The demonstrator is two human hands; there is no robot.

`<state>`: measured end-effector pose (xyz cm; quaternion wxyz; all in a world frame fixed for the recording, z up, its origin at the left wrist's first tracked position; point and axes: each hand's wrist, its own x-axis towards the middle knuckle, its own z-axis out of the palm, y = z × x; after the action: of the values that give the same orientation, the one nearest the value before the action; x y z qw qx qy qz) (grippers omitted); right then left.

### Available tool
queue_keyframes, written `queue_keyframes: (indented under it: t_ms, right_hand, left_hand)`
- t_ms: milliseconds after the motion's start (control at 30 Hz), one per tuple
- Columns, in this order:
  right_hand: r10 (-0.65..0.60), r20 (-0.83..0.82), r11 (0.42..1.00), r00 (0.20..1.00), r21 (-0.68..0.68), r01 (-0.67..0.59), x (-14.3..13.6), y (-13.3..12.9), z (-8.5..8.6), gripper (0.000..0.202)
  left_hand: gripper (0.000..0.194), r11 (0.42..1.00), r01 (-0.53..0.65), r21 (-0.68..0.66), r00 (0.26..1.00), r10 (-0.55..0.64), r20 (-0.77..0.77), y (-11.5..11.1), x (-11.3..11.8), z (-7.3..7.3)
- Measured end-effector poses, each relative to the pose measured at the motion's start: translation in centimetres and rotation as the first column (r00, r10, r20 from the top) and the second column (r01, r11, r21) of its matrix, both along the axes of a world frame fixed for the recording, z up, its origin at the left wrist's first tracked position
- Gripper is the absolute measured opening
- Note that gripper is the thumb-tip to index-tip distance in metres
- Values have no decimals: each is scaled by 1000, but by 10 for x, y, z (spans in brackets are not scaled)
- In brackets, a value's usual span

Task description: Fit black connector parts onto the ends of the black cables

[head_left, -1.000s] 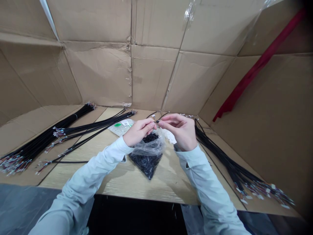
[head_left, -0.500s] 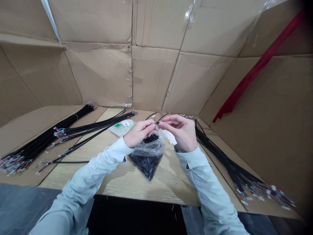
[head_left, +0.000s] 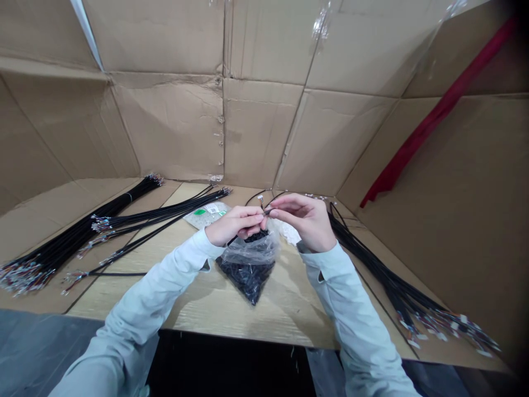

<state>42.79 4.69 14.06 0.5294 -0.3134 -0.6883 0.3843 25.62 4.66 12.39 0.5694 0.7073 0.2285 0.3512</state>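
My left hand [head_left: 236, 225] is closed on a black cable [head_left: 232, 240], part of which shows below its fingers. A white connector [head_left: 260, 198] on thin coloured wires sticks up just beyond the fingertips. My right hand [head_left: 311, 221] pinches a small dark piece [head_left: 268, 212] between thumb and forefinger, against the left fingertips. Its exact kind is too small to make out. Below both hands lies an open clear plastic bag [head_left: 247, 278] full of small black pieces. Beside the right wrist is a pile of small white parts [head_left: 289, 232], partly hidden.
Bundles of black cables [head_left: 119, 205] with coloured wire ends lie on the left. Another cable bundle [head_left: 384, 275] with white connectors lies on the right. Behind my left hand is a labelled clear bag [head_left: 198, 216]. Cardboard walls [head_left: 264, 132] surround the table [head_left: 198, 309]; a red strip [head_left: 430, 124] hangs right.
My left hand has shifted slightly left and down, and more of the cable shows below it. My right fingers remain at the left fingertips. The connector stands a little more upright.
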Motion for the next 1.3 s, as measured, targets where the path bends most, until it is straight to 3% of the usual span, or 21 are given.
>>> queue_keyframes:
  t_ms: [100, 233, 433, 600, 733, 900, 1100, 1300]
  right_hand:
    - [-40, 1, 999, 999, 3, 40, -1, -2, 0, 23]
    - [-80, 12, 997, 997, 13, 80, -2, -5, 0, 24]
    - [-111, 14, 993, 994, 39, 110, -3, -4, -1, 23]
    - [-119, 36, 991, 992, 61, 116, -6, -4, -2, 23]
    - [-107, 26, 994, 994, 36, 106, -9, -3, -4, 28]
    - [-134, 42, 990, 990, 36, 133, -10, -3, -6, 34]
    - [-92, 61, 996, 994, 21, 91, -16, -4, -10, 43]
    - [-76, 74, 997, 994, 21, 74, -18, -3, -12, 40]
  left_hand:
    - [26, 971, -136, 197, 987, 149, -57, -3, 3, -1]
    - [24, 835, -299, 462, 914, 390, -115, -8, 5, -2]
    - [27, 773, -316, 550, 869, 468, -159, -10, 5, -3]
    - [30, 815, -290, 502, 876, 438, -204, -9, 6, -2]
    - [21, 851, -261, 455, 897, 389, -212, -9, 8, -2]
    - [10, 885, -295, 360, 926, 358, -122, -6, 10, -6]
    - [49, 934, -334, 130, 936, 313, 161, -9, 15, -8]
    - [58, 945, -326, -8, 904, 315, 289, -6, 17, -12]
